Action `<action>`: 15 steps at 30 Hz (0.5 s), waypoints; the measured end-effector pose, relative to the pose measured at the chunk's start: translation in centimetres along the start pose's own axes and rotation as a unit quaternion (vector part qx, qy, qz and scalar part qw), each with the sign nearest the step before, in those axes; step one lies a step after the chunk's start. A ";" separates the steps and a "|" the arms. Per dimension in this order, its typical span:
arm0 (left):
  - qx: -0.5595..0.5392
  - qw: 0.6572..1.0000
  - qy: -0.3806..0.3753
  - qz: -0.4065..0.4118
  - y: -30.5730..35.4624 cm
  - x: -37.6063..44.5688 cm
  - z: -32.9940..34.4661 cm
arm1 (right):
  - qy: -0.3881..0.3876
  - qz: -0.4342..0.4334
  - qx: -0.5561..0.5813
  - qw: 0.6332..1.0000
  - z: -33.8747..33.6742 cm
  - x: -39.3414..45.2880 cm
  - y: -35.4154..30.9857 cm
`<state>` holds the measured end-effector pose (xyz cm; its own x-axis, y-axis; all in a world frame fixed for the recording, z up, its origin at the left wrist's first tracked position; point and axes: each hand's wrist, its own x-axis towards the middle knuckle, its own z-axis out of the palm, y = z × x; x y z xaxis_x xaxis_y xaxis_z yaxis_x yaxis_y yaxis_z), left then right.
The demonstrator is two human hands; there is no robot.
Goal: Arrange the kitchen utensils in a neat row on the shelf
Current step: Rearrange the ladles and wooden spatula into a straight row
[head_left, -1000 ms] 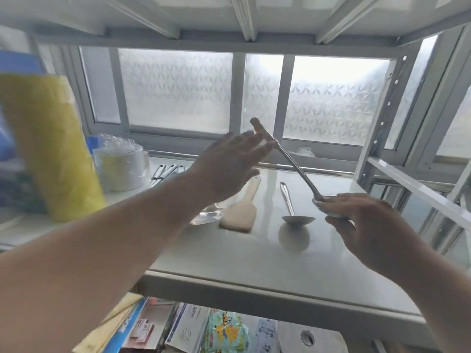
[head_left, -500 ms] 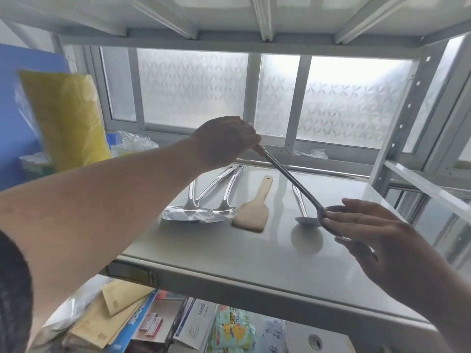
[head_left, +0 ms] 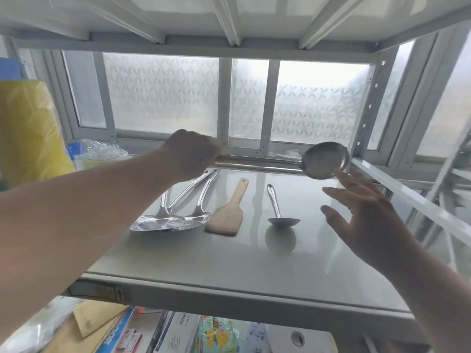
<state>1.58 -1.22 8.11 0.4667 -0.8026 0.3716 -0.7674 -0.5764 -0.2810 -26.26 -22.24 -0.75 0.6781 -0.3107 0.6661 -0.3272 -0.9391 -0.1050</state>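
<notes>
Above the shelf, grip: the left hand (head_left: pixel 190 152) curls around the handle end of a long steel ladle (head_left: pixel 325 160), holding it level along the back edge.
Ladle bowl: raised at the right, off the surface, facing the camera.
Right hand (head_left: pixel 367 220): fingers spread and relaxed, holding nothing, just below the bowl.
White metal shelf (head_left: pixel 229 263): two shiny steel spatulas (head_left: pixel 173 220) overlapping on the left, a wooden rice paddle (head_left: pixel 228 215) beside them, then a small steel ladle (head_left: pixel 280 217).
Far left: a yellow plastic bag (head_left: pixel 28 128).
</notes>
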 end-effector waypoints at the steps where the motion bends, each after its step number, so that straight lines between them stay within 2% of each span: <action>1: -0.023 1.000 -0.001 -0.003 0.2 0.1 0.1 | -0.007 0.005 0.005 1.000 -0.1 0.2 0.1; 5: -0.066 0.997 -0.029 0.019 4.2 0.2 1.9 | -0.038 0.068 0.059 0.995 -0.1 -0.9 -0.1; 8: -0.202 0.979 -0.041 0.001 7.0 1.5 3.1 | -0.033 0.134 0.153 0.978 0.1 -0.7 -1.0; 12: -0.392 0.919 -0.049 -0.010 11.8 2.8 1.0 | -0.044 0.223 0.310 0.923 0.3 2.3 -1.4; 15: -0.473 0.880 -0.022 -0.009 16.0 2.4 0.2 | -0.037 0.257 0.419 0.870 0.8 3.4 -0.9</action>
<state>-9.46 -12.41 4.32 0.4835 -0.8113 0.3288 -0.7725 -0.2188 0.5961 -23.18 -22.58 1.01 0.6351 -0.7005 0.3255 -0.0259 -0.4405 -0.8974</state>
